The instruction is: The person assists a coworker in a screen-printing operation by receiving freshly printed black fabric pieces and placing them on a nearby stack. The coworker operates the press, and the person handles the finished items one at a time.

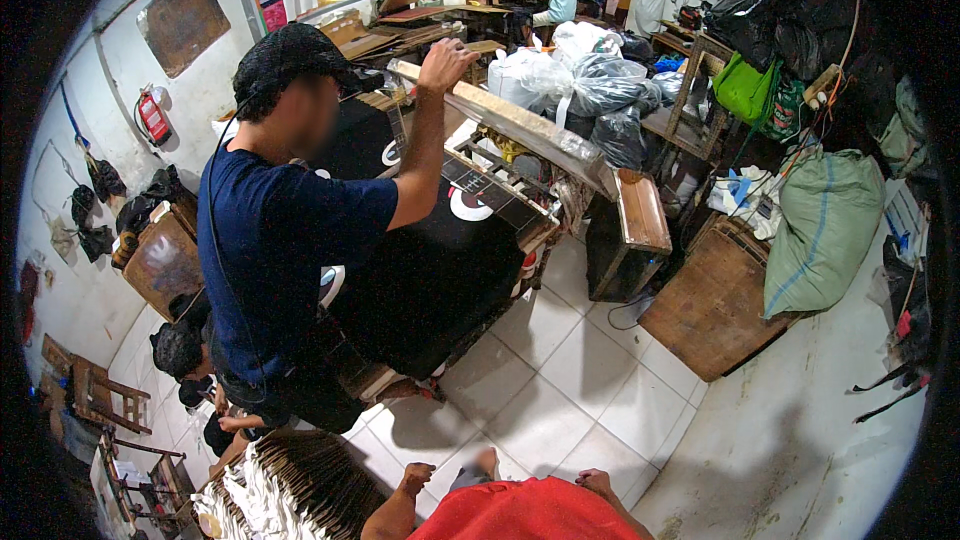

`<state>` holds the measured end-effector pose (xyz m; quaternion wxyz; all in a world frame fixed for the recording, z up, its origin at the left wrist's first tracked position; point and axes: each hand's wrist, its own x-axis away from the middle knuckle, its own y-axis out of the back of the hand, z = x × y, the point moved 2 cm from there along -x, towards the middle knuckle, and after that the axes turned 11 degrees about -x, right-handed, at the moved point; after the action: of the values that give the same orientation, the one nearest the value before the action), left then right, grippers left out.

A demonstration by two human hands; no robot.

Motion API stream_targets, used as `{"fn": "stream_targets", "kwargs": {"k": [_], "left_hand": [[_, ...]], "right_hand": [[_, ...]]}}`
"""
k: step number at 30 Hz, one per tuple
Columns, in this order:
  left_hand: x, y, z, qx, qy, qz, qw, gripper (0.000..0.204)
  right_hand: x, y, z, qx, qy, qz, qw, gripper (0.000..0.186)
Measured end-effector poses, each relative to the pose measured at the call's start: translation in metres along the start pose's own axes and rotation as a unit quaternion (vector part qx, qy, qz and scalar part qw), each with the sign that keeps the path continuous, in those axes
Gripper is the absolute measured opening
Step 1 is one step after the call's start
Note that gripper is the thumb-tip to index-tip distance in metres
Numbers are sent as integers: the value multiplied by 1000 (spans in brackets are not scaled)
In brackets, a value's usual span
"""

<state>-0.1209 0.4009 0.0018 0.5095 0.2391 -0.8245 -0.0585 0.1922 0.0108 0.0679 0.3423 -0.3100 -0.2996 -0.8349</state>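
Note:
At the lower edge my left hand [416, 477] hangs beside my red-clad body [515, 515], its fingers curled with nothing visible in them, near folded white cloth layered with brown sheets [280, 480]. My right hand [595, 482] is at my other side, partly out of sight, fingers curled; what it holds, if anything, is hidden. In front, a co-worker in navy [270, 230] raises a hand [447, 65] by a long pale board [525, 120] over a black printing table [420, 290] with white-and-black printed patches.
Another person [200, 360] crouches at left. A wooden box [640, 240], brown boards [705, 310] and a green sack [820, 230] stand at right on the tiled floor [525, 380]. Plastic bags [600, 90] are piled behind the table. A person [555, 0] sits at the back.

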Motion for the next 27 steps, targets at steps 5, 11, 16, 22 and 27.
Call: {"fn": "stream_targets", "kwargs": {"k": [5, 11, 16, 22, 27], "left_hand": [[-9, 15, -16, 169, 48, -34, 984, 18], [-13, 128, -54, 462, 25, -256, 849, 15], [-13, 192, -99, 539, 36, -311, 782, 9], [20, 229, -141, 621, -40, -249, 742, 10], [46, 243, -176, 554, 9, -293, 779, 13]], "right_hand": [[2, 1, -2, -32, -3, -1, 999, 25], [-2, 4, -21, -68, -47, -25, 996, 21], [-27, -17, -9, -240, -120, -58, 961, 14], [-102, -102, 178, -258, 8, 139, 956, 24], [-183, -181, 411, -431, 81, 128, 890, 35]]}}
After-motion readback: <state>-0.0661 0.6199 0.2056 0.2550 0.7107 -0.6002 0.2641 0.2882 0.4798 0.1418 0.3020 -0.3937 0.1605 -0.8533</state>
